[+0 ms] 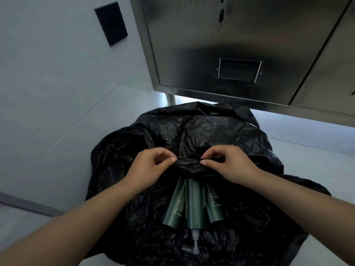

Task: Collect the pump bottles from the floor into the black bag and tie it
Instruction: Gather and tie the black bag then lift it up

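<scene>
Three pump bottles (194, 204) in black bag (221, 131)

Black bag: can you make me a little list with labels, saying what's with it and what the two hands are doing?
bag: black bag, crumpled, spread out, not tied
bottles: three green bottles, side by side in the bag's folds
pump: gray pump on the middle bottle, pointing toward the camera
left hand: left hand pinches the bag's edge
right hand: right hand pinches the same edge
behind: metal cabinet
</scene>
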Demonstrator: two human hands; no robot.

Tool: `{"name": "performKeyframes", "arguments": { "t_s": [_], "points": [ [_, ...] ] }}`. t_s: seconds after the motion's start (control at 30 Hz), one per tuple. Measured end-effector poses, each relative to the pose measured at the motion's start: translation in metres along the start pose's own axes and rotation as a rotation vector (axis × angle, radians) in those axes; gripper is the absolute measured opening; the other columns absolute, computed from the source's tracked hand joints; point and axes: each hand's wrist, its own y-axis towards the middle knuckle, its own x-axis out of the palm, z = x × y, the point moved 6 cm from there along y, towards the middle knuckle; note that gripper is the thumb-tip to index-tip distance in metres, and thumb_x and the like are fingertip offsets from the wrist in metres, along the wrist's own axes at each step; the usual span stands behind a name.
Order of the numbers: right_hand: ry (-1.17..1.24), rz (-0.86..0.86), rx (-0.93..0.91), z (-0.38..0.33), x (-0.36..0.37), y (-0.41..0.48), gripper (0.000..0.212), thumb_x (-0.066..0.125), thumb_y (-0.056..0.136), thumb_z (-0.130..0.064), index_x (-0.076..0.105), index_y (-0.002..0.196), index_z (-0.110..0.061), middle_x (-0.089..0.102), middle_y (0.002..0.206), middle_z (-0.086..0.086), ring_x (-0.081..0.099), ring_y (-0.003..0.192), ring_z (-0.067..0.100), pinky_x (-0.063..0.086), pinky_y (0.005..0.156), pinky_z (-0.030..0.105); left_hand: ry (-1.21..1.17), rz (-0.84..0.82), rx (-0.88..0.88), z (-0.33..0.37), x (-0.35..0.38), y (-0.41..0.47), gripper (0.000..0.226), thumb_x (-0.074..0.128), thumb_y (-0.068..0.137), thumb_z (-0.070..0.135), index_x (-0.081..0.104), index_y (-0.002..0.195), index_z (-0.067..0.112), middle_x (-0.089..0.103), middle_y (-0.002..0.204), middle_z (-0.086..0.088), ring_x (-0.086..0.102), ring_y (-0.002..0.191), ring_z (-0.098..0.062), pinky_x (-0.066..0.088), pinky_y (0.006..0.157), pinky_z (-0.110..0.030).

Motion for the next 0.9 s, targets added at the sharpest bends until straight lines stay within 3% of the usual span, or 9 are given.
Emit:
{"name": "performKeyframes", "arguments": {
  "t_s": [0.17, 0.33, 0.43, 0.53, 0.6, 0.73, 0.83, 0.9],
  "points": [
    [0.08, 0.095, -0.14, -0.029, 0.007, 0.003, 0.039, 0.071, 0.075, -0.042, 0.063, 0.112, -0.031, 0.062, 0.108, -0.014, 0.056, 0.097, -0.002, 0.045, 0.079, 0.014, -0.1, 0.09, 0.082, 0.015, -0.017, 0.006, 0.005, 0.07, 0.081, 0.025, 0.071, 0.08, 0.03, 0.072, 0.081, 0.016, 0.067, 0.075, 0.001, 0.05, 0.072, -0.012],
    [0.108, 0.026, -0.226, -0.063, 0.034, 0.019, 0.064, 0.06, 0.071, -0.06, 0.05, 0.129, -0.035, 0.05, 0.129, -0.018, 0.042, 0.121, -0.007, 0.043, 0.094, 0.018, -0.048, 0.174, 0.132, 0.014, -0.042, -0.007, 0.005, 0.069, 0.08, 0.028, 0.069, 0.08, 0.033, 0.068, 0.083, 0.015, 0.064, 0.084, 0.0, 0.047, 0.075, -0.011],
    [0.075, -0.069, -0.267, -0.079, 0.056, 0.027, 0.072, 0.061, 0.07, -0.059, 0.043, 0.136, -0.034, 0.043, 0.139, -0.018, 0.033, 0.13, -0.005, 0.035, 0.104, 0.021, -0.018, 0.216, 0.137, 0.01, -0.058, -0.022, 0.004, 0.069, 0.08, 0.029, 0.068, 0.08, 0.033, 0.066, 0.087, 0.017, 0.063, 0.088, -0.003, 0.045, 0.076, -0.011],
    [0.1, -0.139, -0.331, -0.098, 0.077, 0.033, 0.076, 0.068, 0.073, -0.05, 0.035, 0.14, -0.035, 0.031, 0.137, -0.031, 0.021, 0.135, -0.009, 0.02, 0.108, 0.012, -0.047, 0.238, 0.134, 0.005, -0.075, -0.037, 0.009, 0.07, 0.081, 0.025, 0.068, 0.081, 0.034, 0.067, 0.087, 0.016, 0.064, 0.085, -0.002, 0.046, 0.076, -0.011],
    [0.167, -0.219, -0.35, -0.11, 0.093, 0.035, 0.08, 0.072, 0.074, -0.042, 0.03, 0.142, -0.036, 0.032, 0.139, -0.03, 0.017, 0.137, -0.008, 0.017, 0.109, 0.012, -0.127, 0.22, 0.127, 0.004, -0.082, -0.045, 0.008, 0.07, 0.081, 0.025, 0.069, 0.082, 0.033, 0.071, 0.087, 0.014, 0.067, 0.082, -0.002, 0.048, 0.074, -0.012],
    [0.19, -0.328, -0.34, -0.116, 0.119, 0.036, 0.074, 0.076, 0.074, -0.033, 0.039, 0.138, -0.029, 0.055, 0.133, -0.006, 0.047, 0.123, 0.003, 0.037, 0.105, 0.028, -0.197, 0.261, 0.15, 0.004, -0.096, -0.05, 0.01, 0.068, 0.081, 0.019, 0.068, 0.079, 0.029, 0.072, 0.083, 0.012, 0.068, 0.073, -0.004, 0.049, 0.07, -0.011],
    [0.212, -0.225, -0.299, -0.107, 0.101, 0.04, 0.056, 0.078, 0.072, -0.029, 0.054, 0.122, -0.025, 0.068, 0.105, -0.004, 0.062, 0.099, 0.005, 0.047, 0.094, 0.034, -0.251, 0.284, 0.085, -0.011, -0.1, -0.044, 0.023, 0.066, 0.084, 0.008, 0.068, 0.074, 0.029, 0.07, 0.073, 0.014, 0.063, 0.069, 0.001, 0.046, 0.067, -0.009],
    [0.232, -0.153, -0.261, -0.098, 0.081, 0.043, 0.054, 0.078, 0.069, -0.033, 0.055, 0.118, -0.028, 0.066, 0.081, -0.006, 0.063, 0.081, 0.006, 0.05, 0.085, 0.036, -0.273, 0.265, 0.014, -0.022, -0.095, -0.04, 0.022, 0.067, 0.084, 0.011, 0.068, 0.074, 0.031, 0.069, 0.072, 0.013, 0.062, 0.069, -0.002, 0.047, 0.069, -0.013]
  ]
}}
